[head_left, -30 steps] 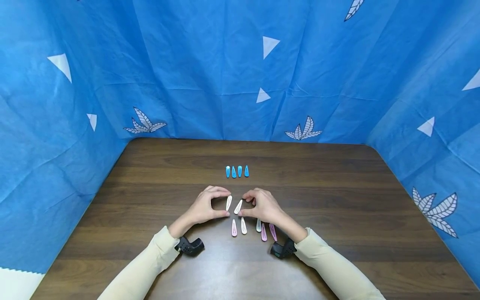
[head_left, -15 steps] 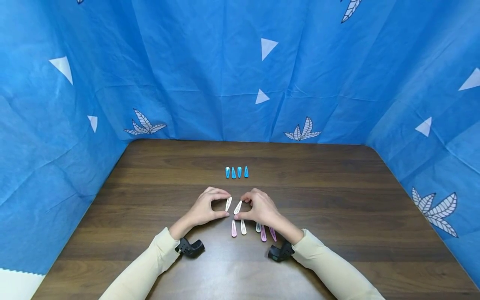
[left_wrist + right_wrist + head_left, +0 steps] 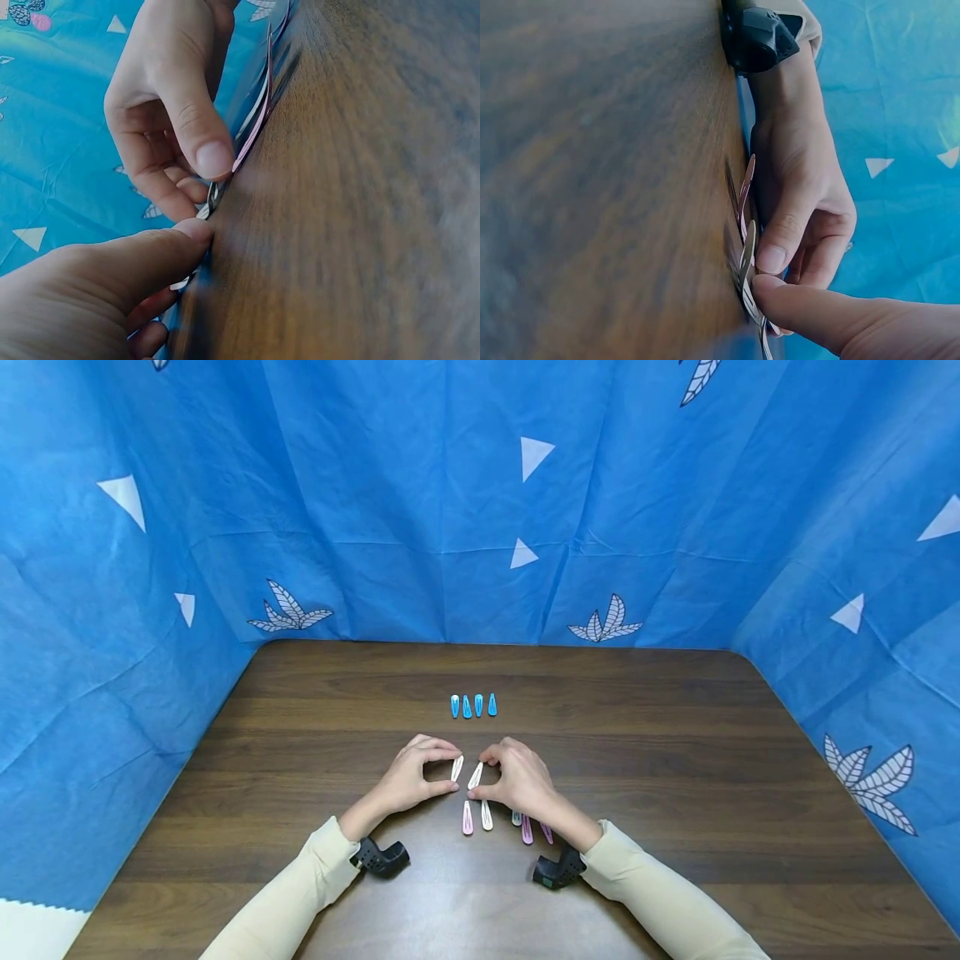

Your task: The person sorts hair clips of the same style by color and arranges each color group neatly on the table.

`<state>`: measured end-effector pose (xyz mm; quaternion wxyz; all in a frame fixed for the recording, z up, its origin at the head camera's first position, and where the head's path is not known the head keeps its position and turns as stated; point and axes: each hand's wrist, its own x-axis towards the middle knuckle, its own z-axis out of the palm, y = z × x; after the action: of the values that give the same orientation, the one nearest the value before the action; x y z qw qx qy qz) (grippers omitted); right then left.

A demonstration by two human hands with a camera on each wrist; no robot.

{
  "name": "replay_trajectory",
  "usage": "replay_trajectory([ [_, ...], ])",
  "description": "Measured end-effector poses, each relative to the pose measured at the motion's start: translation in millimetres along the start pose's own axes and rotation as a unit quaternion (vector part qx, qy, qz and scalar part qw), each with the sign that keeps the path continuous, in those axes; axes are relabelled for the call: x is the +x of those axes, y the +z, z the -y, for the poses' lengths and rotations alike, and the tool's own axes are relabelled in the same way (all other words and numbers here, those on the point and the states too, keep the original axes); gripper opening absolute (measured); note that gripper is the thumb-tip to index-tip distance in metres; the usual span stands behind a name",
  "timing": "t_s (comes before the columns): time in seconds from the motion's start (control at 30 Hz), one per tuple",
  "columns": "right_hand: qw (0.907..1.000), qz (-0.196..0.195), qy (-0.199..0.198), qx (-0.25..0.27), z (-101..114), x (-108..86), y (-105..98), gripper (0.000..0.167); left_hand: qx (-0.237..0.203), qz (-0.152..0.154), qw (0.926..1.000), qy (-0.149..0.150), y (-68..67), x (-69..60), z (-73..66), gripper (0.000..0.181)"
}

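Observation:
In the head view, my left hand spans a white snap hair clip, with index finger at its far end and thumb at its near end. Just to its right, my right hand holds a second white hair clip end to end in the same way, tilted. A small gap separates the two clips. Nearer the body lie a pink hair clip and a white hair clip. Both wrist views show the thumbs low over the table; in the right wrist view some clips overlap from that angle.
Several blue hair clips stand in a row farther back. Under the right forearm are another white clip and two pink clips, partly covered. The brown wooden table is enclosed by blue patterned cloth.
The right hand has shifted slightly left, and its thumb has come to the near end of the white hair clip. The left hand stays with its white clip.

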<state>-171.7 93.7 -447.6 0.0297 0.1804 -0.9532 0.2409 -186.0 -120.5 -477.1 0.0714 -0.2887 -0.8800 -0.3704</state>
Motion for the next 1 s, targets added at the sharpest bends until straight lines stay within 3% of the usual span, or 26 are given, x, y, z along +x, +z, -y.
replay_trajectory([
  [0.3,1.0000,0.005,-0.004,-0.006,-1,1.0,1,0.048,0.011,-0.007,0.9999,0.006,0.0,0.6,-0.8,0.042],
  [0.5,0.9983,0.032,-0.019,0.045,-5,7.3,-9,0.044,-0.006,-0.032,0.9995,0.004,1.0,2.8,-0.7,0.041],
  [0.7,0.9904,0.059,-0.030,0.121,-10,28.1,-23,0.042,-0.054,-0.058,0.9965,-0.029,-6.1,12.9,-1.6,0.041],
  [1.0,0.9842,0.088,-0.023,0.152,-15,62.3,-25,0.044,-0.061,-0.076,0.9929,-0.067,-12.2,31.0,3.0,0.036],
])
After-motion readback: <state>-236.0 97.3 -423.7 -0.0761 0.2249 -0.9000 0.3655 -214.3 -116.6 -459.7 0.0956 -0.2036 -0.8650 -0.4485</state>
